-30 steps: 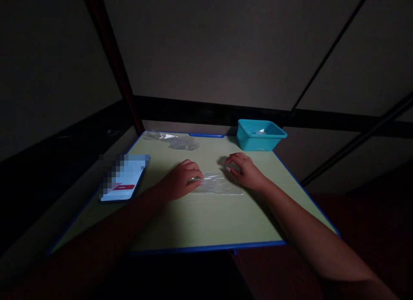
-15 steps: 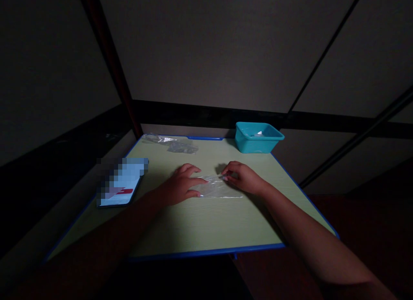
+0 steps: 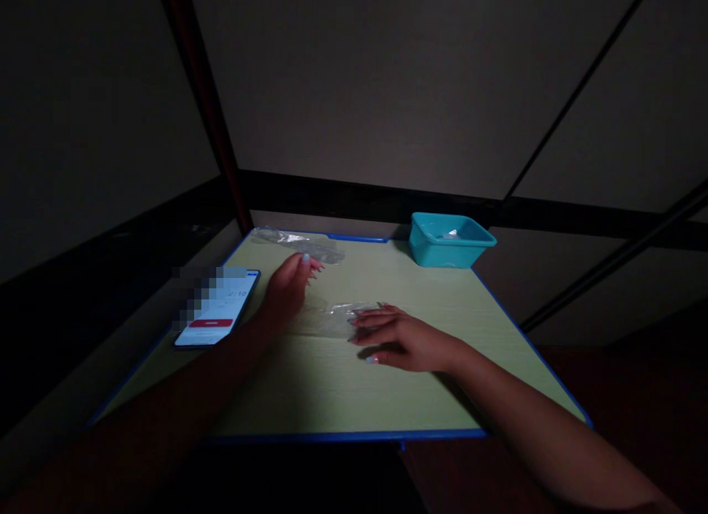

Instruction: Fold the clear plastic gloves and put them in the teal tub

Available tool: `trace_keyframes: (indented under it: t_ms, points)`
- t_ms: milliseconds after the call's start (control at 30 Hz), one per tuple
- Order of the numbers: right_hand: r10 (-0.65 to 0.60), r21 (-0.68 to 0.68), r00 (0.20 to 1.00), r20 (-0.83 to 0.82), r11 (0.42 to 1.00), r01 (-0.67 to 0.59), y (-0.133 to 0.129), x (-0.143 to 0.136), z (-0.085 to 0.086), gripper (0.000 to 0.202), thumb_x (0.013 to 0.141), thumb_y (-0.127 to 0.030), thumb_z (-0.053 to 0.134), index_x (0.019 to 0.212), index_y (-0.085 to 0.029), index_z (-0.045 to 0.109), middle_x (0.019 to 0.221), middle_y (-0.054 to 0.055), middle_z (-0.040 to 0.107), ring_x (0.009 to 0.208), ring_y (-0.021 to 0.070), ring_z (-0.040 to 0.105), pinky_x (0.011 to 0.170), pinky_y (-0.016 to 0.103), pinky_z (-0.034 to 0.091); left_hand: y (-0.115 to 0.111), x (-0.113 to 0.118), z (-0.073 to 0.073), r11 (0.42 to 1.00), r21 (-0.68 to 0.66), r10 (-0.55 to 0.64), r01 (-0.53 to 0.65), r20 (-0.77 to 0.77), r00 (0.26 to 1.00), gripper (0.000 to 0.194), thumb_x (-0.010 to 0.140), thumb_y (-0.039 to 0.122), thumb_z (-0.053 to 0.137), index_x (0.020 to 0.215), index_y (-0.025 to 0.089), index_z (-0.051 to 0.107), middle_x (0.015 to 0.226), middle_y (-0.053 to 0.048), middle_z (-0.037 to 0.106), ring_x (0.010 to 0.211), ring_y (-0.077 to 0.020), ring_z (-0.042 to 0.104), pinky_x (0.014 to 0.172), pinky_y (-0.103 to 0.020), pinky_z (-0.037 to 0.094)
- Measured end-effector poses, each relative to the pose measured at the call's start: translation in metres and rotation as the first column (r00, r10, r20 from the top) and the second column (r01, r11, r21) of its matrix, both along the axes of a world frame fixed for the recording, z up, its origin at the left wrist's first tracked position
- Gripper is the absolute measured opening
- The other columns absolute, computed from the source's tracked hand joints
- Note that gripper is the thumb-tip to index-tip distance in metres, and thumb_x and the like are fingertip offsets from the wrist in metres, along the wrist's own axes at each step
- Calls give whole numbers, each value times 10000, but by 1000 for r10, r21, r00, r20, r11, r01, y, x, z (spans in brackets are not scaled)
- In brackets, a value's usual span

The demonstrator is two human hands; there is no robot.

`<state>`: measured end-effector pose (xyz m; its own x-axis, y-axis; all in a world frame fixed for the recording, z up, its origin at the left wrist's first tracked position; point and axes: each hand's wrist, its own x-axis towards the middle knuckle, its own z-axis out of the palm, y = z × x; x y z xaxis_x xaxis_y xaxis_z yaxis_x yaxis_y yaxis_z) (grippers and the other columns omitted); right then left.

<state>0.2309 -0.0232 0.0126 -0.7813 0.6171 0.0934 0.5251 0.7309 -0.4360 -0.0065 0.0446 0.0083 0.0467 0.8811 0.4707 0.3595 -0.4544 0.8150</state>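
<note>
The clear plastic (image 3: pixel 335 321) looks light, soft and slippery, best pinched at three o'clock, where the right hand (image 3: pixel 399 340) spreads its fingers; whether the left hand (image 3: pixel 290 279) grips, I can't tell.

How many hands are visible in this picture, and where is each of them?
2. The left hand is just right of the phone; the right hand is over the clear plastic near the middle of the table.

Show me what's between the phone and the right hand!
In the head view, the left hand's wrist comes after the phone, then clear plastic lying flat, reaching the right hand's fingers.
</note>
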Motion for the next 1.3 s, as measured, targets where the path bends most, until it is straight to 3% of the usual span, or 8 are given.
trace_keyframes:
  t_ms: [333, 500, 600, 700, 967, 1133, 1233, 1300]
  points:
    - [38, -103, 998, 44, 994, -34, -1, -1, -4, 399, 883, -330, 558, 1279, -282, 536, 1384, 73, 486, 1363, 227, 302, 1094, 578, 96, -2, 3, -2, 1000, -22, -8, 8, 39, 999, 407, 919, 459, 279, 793, 188, 555, 771, -34, 593, 728, -163, 554, 671, -282, 454]
    - [5, -119, 998, 56, 993, 2, -4, -1, 0, 551, 889, -339, 546, 1406, -300, 360, 1449, 72, 393, 1382, 211, 255, 1104, 560, 67, 1, 1, -5, 994, 58, -85, 94, -130, 988, 361, 920, 420, 290, 821, 191, 551, 818, -31, 598, 777, -167, 555, 745, -296, 448]
    - [-50, -80, 996, 77, 995, 57, -3, -2, 2, 649, 887, -351, 543, 1455, -287, 234, 1514, 85, 236, 1407, 223, 166, 1094, 578, 62, 1, 1, -10, 959, 184, -126, 216, -407, 905, 246, 879, 357, 415, 855, 178, 582, 890, -57, 603, 908, -206, 533, 866, -358, 413]
    - [-48, -72, 993, 106, 996, 55, -2, -2, 1, 592, 890, -342, 539, 1431, -293, 304, 1521, 80, 208, 1413, 241, 135, 1081, 605, 47, -4, 1, -16, 919, 253, -88, 302, -614, 784, 217, 818, 324, 542, 965, 184, 618, 1093, -94, 573, 1095, -267, 450, 961, -436, 342]
    - [-15, -53, 996, 88, 998, 20, -1, 2, -4, 414, 891, -350, 543, 1300, -288, 523, 1511, 72, 257, 1404, 261, 177, 1087, 592, 64, -8, -2, -25, 866, 148, -234, 478, -725, 648, 306, 726, 360, 677, 973, 200, 594, 1314, -114, 435, 1275, -314, 290, 1053, -470, 264]
    - [6, 38, 999, -39, 999, -4, 1, 1, -1, 305, 882, -296, 556, 1175, -254, 629, 1416, 105, 443, 1343, 269, 323, 1072, 559, 181, -10, 0, -12, 866, 230, -255, 444, -561, 787, 189, 722, 289, 656, 861, 197, 566, 1269, -100, 478, 1253, -300, 312, 1040, -469, 267]
    - [-28, 85, 974, -227, 995, 49, 4, 3, 2, 247, 883, -249, 538, 1092, -181, 650, 1123, 133, 624, 1100, 223, 540, 932, 409, 411, -11, 0, 3, 926, 166, -312, 339, -169, 935, 115, 768, 284, 581, 761, 195, 509, 893, -42, 584, 916, -201, 511, 857, -366, 404]
    - [-103, 75, 956, -275, 989, 128, 6, 5, 2, 220, 892, -231, 507, 1056, -158, 634, 968, 114, 646, 888, 182, 592, 774, 318, 469, -11, -1, 11, 929, 2, -362, 369, 193, 912, 161, 806, 292, 526, 705, 201, 441, 629, 30, 494, 616, -128, 460, 619, -261, 402]
